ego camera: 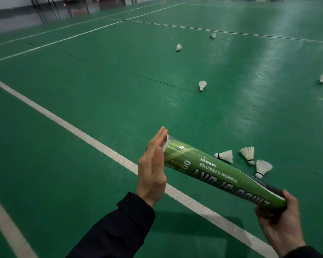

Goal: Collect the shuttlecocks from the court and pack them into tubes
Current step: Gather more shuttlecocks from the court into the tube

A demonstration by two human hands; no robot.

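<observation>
Head view: right hand (280,222) is gripping the dark lower end of the green tube (218,170), fingers curled round it, while left hand (153,168) is pressing flat and open-fingered against the white cap end (165,144) (cap seating can't be confirmed). Three shuttlecocks (247,155) are lying just beyond the tube on the green court floor (101,90), more are scattering farther out (202,85). Best bet: keep the tube braced, push square on the cap axis.

Glossy green tube (222,170), white feathered shuttlecocks (226,156), sheeny textured green court floor (101,86), matt dark sleeve (119,229)
</observation>
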